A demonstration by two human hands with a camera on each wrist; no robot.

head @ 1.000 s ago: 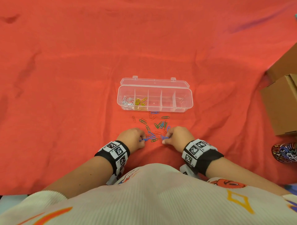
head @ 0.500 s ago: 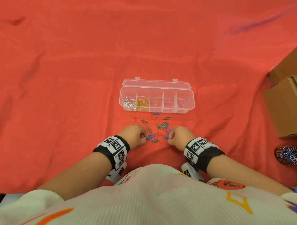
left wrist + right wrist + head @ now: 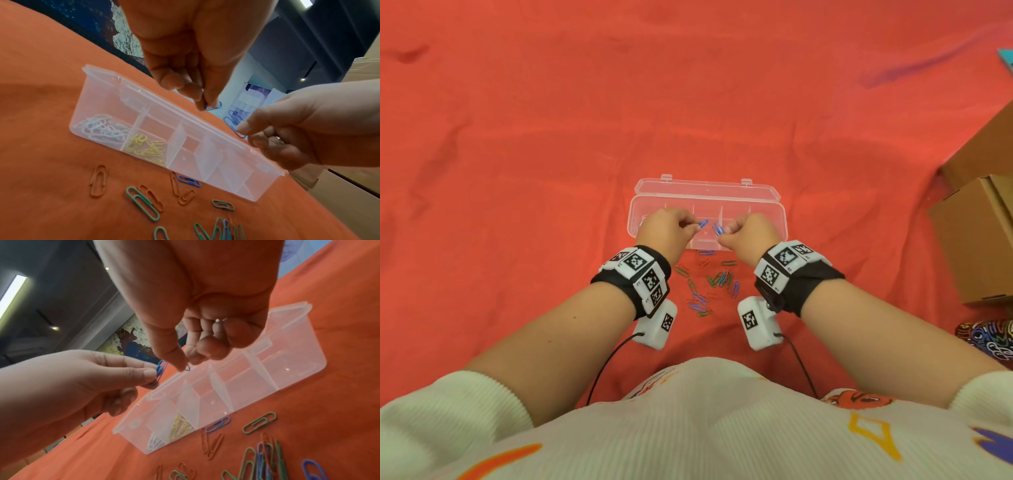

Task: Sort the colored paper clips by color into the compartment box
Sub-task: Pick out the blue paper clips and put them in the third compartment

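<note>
My head camera looks forward and steeply down from above, taking in both forearms and the clear plastic compartment box [image 3: 707, 212] on the red cloth [image 3: 551, 137]. My left wrist camera sits low and close behind the left hand [image 3: 191, 53], looking rightward along its fingers across the box [image 3: 144, 129]. My right wrist camera mirrors it behind the right hand [image 3: 205, 305], facing leftward. All three views share the box and both hands.

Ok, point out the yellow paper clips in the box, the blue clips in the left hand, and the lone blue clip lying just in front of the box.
yellow paper clips [image 3: 147, 148]: left wrist view, middle of the pile.
blue clips [image 3: 160, 371]: right wrist view, exposed loops.
lone blue clip [image 3: 189, 180]: left wrist view, its middle.
</note>
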